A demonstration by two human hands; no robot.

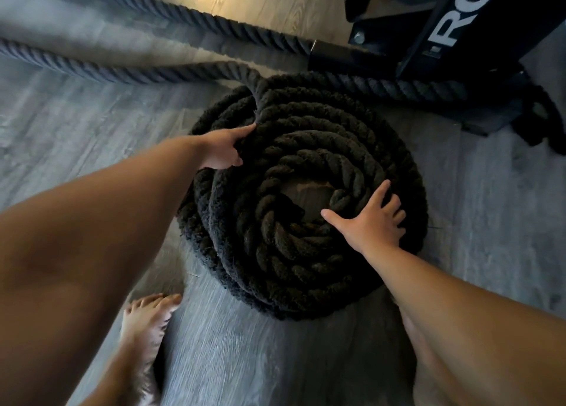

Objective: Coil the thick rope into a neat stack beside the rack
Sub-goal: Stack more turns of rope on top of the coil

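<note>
Thick rope point(306, 148) coiled on floor point(92, 136) beside black rack point(428, 50), left hand point(222, 151) gripping a turn, right hand point(372, 221) flat on it, fingers spread

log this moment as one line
left hand grips rope coil | right hand flat on coil | loose rope uncoiled | rack beside

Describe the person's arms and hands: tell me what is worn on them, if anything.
Both arms are bare as far as they show: no sleeve reaches the left forearm or the right forearm. The left hand and the right hand wear no gloves. No watch, bracelet or ring shows on the wrists or the visible fingers. No markings stand out, though the near left arm is blurred.
</note>
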